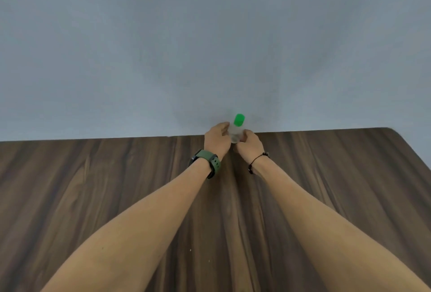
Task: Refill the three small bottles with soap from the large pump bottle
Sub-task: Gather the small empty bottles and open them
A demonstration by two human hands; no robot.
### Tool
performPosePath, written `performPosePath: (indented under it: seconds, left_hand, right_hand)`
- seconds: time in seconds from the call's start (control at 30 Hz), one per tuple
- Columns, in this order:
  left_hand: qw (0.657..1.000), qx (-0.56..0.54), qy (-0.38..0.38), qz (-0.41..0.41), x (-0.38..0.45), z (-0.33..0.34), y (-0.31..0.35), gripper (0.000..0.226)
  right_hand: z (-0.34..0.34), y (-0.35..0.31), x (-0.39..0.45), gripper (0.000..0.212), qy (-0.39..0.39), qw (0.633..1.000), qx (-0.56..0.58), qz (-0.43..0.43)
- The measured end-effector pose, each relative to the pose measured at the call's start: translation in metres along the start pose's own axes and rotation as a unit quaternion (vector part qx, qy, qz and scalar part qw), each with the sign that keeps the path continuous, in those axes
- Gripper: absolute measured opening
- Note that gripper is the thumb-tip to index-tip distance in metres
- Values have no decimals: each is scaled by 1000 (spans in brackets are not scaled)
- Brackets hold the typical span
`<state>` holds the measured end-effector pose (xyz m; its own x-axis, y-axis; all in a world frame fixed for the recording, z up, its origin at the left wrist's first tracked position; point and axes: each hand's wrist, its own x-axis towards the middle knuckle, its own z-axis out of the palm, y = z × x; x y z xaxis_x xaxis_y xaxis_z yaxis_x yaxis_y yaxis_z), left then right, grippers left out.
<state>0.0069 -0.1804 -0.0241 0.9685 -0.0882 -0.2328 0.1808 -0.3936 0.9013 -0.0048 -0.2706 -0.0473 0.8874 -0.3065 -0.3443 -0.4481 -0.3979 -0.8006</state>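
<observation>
Right now both hands meet at the far edge of the wooden table (pixel 116 198), up against the grey wall (pixel 210 35). Between them is one small bottle (pixel 234 134). It is clear, with a bright green cap (pixel 239 120) on top, and it leans a little to the right. The left hand (pixel 217 140) sits just left of the small bottle, with its fingers curled round the side. The right hand (pixel 250 143) sits just right of the small bottle and lower down, with its fingers curled round the bottom part. I cannot tell if the bottom of the small bottle touches the table or is held up a bit. A green watch (pixel 206 162) is on the wrist behind the left hand, and a thin dark bracelet (pixel 257 160) is on the wrist behind the right hand. No big pump bottle shows, and no other small bottles show. The cap is on, so I think this is the start or the end of filling this one. If it is the start, the cap must come off next: one hand holds the small bottle tight and the other takes the green cap.
</observation>
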Motion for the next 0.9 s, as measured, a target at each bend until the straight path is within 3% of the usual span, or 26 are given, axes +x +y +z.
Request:
performPosePath:
  seconds: [0.17, 0.4, 0.57, 0.77, 0.9]
  left_hand:
    - [1000, -2, 21, 5, -54, -25, 8, 42]
    - [998, 41, 51, -9, -172, -62, -23, 30]
    - [995, 65, 26, -77, -242, -86, -61, 28]
    - [976, 37, -60, -204, -308, -110, -81, 22]
    - [968, 49, -104, -224, -338, -121, -92, 23]
  right_hand:
    - [-5, -11, -53, 51, 18, 1000, 6, -25]
    - [18, 1, -190, 42, -5, 999, -40, -33]
    - [49, 34, -282, 39, -24, 999, -40, 12]
    - [74, 65, -357, 41, -57, 997, -50, 32]
    - [79, 80, -394, 41, -83, 994, -62, 30]
